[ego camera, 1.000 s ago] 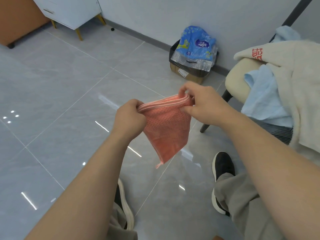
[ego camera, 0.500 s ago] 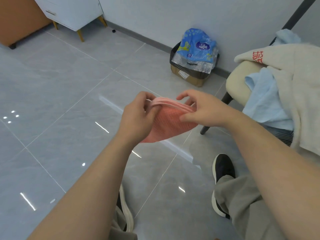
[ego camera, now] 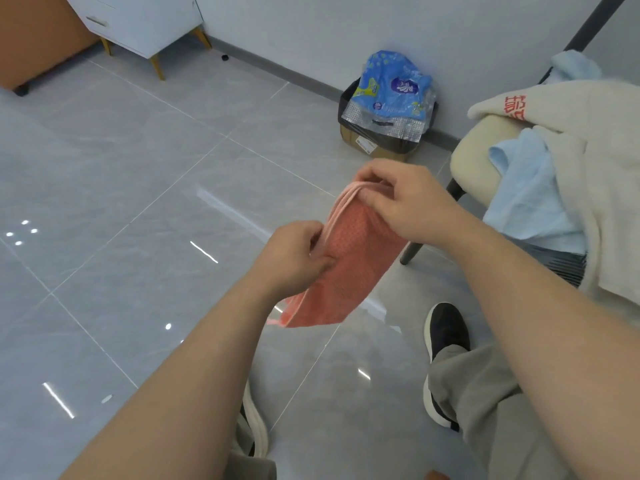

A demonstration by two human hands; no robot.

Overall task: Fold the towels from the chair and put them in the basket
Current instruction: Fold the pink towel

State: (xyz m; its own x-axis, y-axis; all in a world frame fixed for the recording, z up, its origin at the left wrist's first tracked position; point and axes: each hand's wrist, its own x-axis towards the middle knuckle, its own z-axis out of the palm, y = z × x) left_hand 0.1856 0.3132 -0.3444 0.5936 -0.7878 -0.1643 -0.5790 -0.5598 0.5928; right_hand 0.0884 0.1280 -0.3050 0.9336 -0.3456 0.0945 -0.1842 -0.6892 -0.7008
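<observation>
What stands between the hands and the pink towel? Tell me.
Nothing visible. The left hand and right hand both pinch the towel along its edge, in mid-air. No basket is in view.

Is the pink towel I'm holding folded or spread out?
Folded. Several hems lie stacked along the top edge of the pink towel, pinched by the left hand and the right hand; it hangs as a compact panel.

Red Chinese characters, not legible, mark the cream towel (ego camera: 604,174); the blue pack (ego camera: 391,88) bears a blurred logo.
</observation>
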